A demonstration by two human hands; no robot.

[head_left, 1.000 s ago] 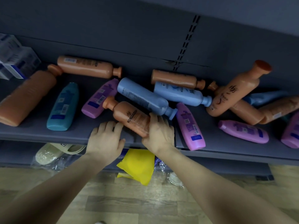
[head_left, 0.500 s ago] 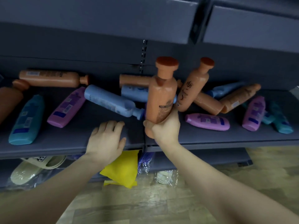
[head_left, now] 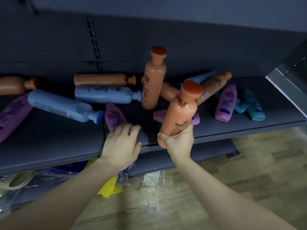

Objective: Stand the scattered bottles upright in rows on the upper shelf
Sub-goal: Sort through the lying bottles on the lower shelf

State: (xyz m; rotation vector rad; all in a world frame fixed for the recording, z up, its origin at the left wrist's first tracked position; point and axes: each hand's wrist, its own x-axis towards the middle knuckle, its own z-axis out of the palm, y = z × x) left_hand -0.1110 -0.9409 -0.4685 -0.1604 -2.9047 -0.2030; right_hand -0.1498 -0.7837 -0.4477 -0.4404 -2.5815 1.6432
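Note:
My right hand [head_left: 178,140] grips the base of an orange bottle [head_left: 180,110], held upright with a slight tilt over the front edge of the dark shelf [head_left: 232,128]. Behind it a second orange bottle [head_left: 153,80] stands nearly upright against the lying ones. My left hand [head_left: 121,143] rests flat on the shelf's front, fingertips touching a lying purple bottle [head_left: 114,117]. Two blue bottles [head_left: 64,106] [head_left: 106,95] and an orange one [head_left: 103,80] lie on their sides to the left. More purple [head_left: 226,103] and teal bottles [head_left: 253,107] lie to the right.
The lower shelf holds a yellow packet [head_left: 109,188], bagged slippers [head_left: 16,180] and wrapped goods [head_left: 152,178]. A metal shelf edge [head_left: 285,87] juts in at the upper right. Wooden floor [head_left: 249,163] lies below.
My right hand has picked the orange bottle off the shelf, turned it upright and carried it to the right. My left hand shifted right along the shelf front to the purple bottle.

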